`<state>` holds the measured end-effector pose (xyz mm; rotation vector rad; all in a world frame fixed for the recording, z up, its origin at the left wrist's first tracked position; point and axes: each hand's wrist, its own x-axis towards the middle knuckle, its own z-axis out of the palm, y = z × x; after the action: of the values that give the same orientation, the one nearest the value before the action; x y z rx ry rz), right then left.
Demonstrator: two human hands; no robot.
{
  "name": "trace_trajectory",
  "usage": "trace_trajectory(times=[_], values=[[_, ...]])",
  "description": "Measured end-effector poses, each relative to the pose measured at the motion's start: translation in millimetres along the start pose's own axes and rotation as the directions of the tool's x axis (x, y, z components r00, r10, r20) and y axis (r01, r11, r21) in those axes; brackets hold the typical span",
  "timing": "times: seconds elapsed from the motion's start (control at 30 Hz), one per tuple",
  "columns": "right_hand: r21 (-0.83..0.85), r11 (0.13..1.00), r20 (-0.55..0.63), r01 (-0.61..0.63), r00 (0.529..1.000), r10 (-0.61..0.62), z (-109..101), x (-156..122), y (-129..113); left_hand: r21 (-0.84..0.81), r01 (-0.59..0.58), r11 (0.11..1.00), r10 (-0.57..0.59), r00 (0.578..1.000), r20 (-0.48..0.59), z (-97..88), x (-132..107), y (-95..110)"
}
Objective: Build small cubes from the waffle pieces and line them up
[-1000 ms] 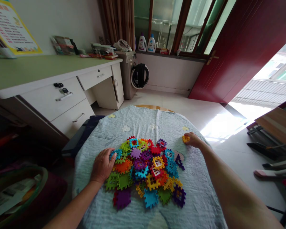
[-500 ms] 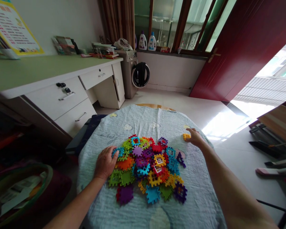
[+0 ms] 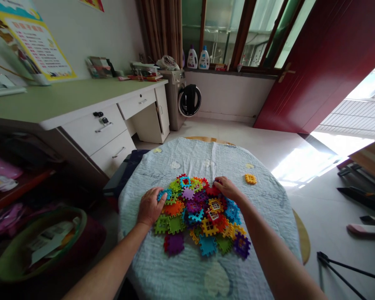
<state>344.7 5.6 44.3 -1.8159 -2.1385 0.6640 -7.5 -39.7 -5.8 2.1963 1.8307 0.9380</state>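
Observation:
A heap of colourful notched plastic building tiles (image 3: 193, 206) lies on a cloth-covered round table. At its left edge, my left hand (image 3: 150, 208) has thumb and fingers closed on a blue building tile (image 3: 165, 193). My right hand (image 3: 229, 189) reaches to the far right part of the heap. Its fingers are bent over a purple building tile (image 3: 218, 182), mostly hidden beneath them, beside a red tile (image 3: 211, 191). Apart from the heap, a yellow building tile (image 3: 250, 179) lies flat on the cloth, right of my right hand.
The pale blue cloth (image 3: 206, 275) covers the table. A green-topped desk (image 3: 81, 93) with white drawers runs along the left wall. Below it stands a bin-like basket (image 3: 3, 266). Further back are a washing machine (image 3: 173, 100) and a red door (image 3: 300, 83).
My right hand has let go of the yellow tile at the right and moved left to the heap. My left hand stays at the blue tile. The view has turned slightly left.

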Motion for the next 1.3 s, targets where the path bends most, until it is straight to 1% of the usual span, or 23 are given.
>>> trace_trajectory(times=[0.1,0.2,0.23,0.3,0.33,0.37,0.43,0.5,0.6,0.67,0.77,0.83,0.93,1.0,1.17,1.23,1.3], values=[[-0.022,0.998,0.080,0.063,0.995,-0.061,1,-9,-17,-0.018,0.006,1.000,-0.006,1.000,0.002,-0.9,-1,1],[-0.051,0.992,0.193,0.112,0.976,-0.101,-6,-20,-26,-0.039,0.002,0.999,-0.002,1.000,0.008,-2.1,-1,2],[-0.069,0.992,0.236,0.103,0.968,-0.084,-10,-23,-28,-0.046,0.001,0.999,-0.001,1.000,0.008,-2.4,-1,2],[-0.131,0.990,0.311,0.057,0.950,-0.013,-19,-26,-33,-0.058,0.002,0.998,-0.002,1.000,0.005,-2.9,-1,3],[-0.170,0.985,0.324,0.029,0.946,0.028,-22,-25,-36,-0.062,0.004,0.998,-0.004,1.000,0.001,-3.1,-1,3],[-0.208,0.978,0.316,0.004,0.947,0.063,-26,-22,-40,-0.065,0.005,0.998,-0.006,1.000,-0.001,-3.2,-1,3],[-0.261,0.965,0.254,-0.025,0.963,0.094,-27,-11,-51,-0.070,0.008,0.998,-0.008,1.000,0.002,-3.4,-1,4],[-0.272,0.962,0.186,-0.035,0.979,0.088,-21,5,-67,-0.074,0.013,0.997,-0.012,1.000,0.013,-3.8,-1,4],[-0.210,0.978,0.139,0.002,0.990,0.028,3,33,-97,-0.080,0.021,0.997,-0.019,0.999,0.028,-4.5,-1,4],[-0.121,0.991,0.128,0.050,0.991,-0.035,23,48,-115,-0.085,0.024,0.996,-0.022,0.999,0.029,-4.8,-1,4],[-0.080,0.991,0.164,0.104,0.982,-0.090,47,57,-136,-0.096,0.026,0.995,-0.025,1.000,0.019,-4.6,-1,3],[-0.078,0.988,0.197,0.130,0.974,-0.113,55,53,-144,-0.104,0.025,0.994,-0.025,1.000,0.007,-4.0,-2,2],[-0.107,0.978,0.215,0.181,0.964,-0.155,59,35,-152,-0.106,0.020,0.994,-0.020,1.000,0.000,-3.2,-2,1],[-0.137,0.971,0.205,0.194,0.965,-0.164,59,20,-156,-0.105,0.015,0.994,-0.014,1.000,0.009,-3.2,-2,1],[-0.166,0.972,0.153,0.168,0.978,-0.142,59,-19,-166,-0.111,0.014,0.994,-0.009,0.999,0.047,-5.3,-1,1],[-0.138,0.972,0.144,0.193,0.974,-0.173,55,-32,-169,-0.112,0.019,0.994,-0.013,0.998,0.058,-6.3,-1,2],[-0.052,0.968,0.145,0.245,0.961,-0.236,49,-43,-168,-0.113,0.025,0.993,-0.018,0.998,0.066,-7.2,-1,3]])
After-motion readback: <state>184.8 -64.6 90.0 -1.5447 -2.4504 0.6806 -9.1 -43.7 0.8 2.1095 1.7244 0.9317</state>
